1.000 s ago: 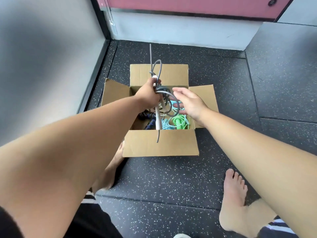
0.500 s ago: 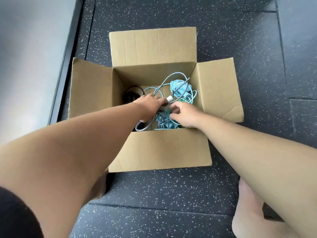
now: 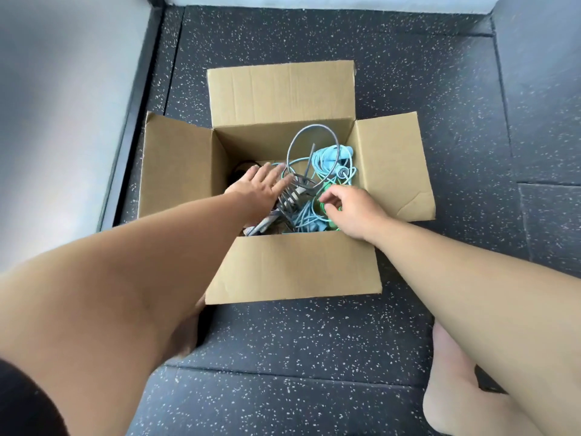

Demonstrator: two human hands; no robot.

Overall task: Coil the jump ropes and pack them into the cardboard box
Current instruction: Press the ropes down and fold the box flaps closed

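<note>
Several jump ropes are seen inside the cardboard box [image 3: 292, 265], which stands on the dark speckled floor [image 3: 314, 341] with all four flaps folded outward. A grey jump rope [image 3: 309, 129] lies uppermost: its turns are bunched near the middle of the box beside pale handles, while one wide loop springs up against the far wall. A light blue jump rope [image 3: 328, 157] is bundled in the far right corner, and a green jump rope [image 3: 323, 204] is partly seen toward the right wall. Something black [image 3: 240, 174] is glimpsed at the left of the box, but it cannot be identified.

The left hand [image 3: 257, 190] is spread flat, fingers straight, over the grey turns. Nothing is gripped by it, and whether it presses them or hovers cannot be told. The right hand [image 3: 352, 209] is held with fingers loosely curled just over the green rope; whether anything is pinched cannot be told.

No rope is seen on the floor around the box. Packing is judged nearly done: the grey coil looks loose and may need settling, and the flaps are not yet closed.
</note>
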